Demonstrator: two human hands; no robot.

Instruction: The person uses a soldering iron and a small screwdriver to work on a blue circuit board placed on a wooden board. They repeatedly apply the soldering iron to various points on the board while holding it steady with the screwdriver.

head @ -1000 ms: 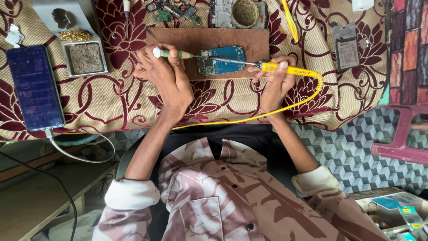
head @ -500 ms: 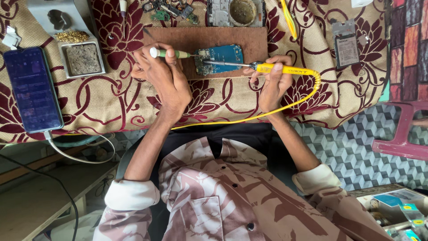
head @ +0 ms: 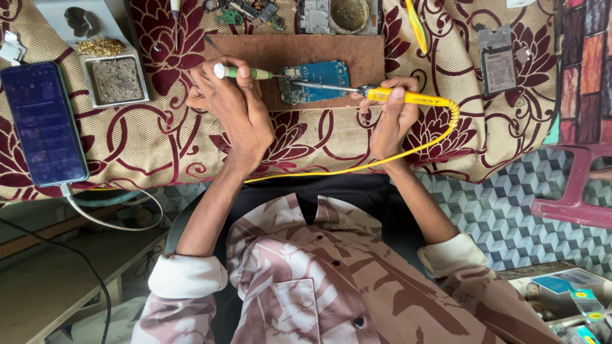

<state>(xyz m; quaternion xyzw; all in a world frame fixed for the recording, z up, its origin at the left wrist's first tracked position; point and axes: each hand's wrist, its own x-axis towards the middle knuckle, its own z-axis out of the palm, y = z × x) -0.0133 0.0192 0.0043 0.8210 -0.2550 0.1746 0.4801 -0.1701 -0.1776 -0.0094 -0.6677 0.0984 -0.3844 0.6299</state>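
A: Left hand [head: 239,118]?
B: Green-handled screwdriver [head: 242,72] pinched in fingers, tip set on blue circuit board [head: 315,81].
A: Right hand [head: 390,121]?
B: Yellow soldering iron [head: 398,95] gripped; board lies between both hands, on brown wooden board [head: 357,54].

You wear a button-up shirt [head: 319,280] in a pink-and-cream mottled pattern with dark buttons and a chest pocket. Its sleeves are rolled up into pale cuffs above your elbows, leaving forearms and hands bare.
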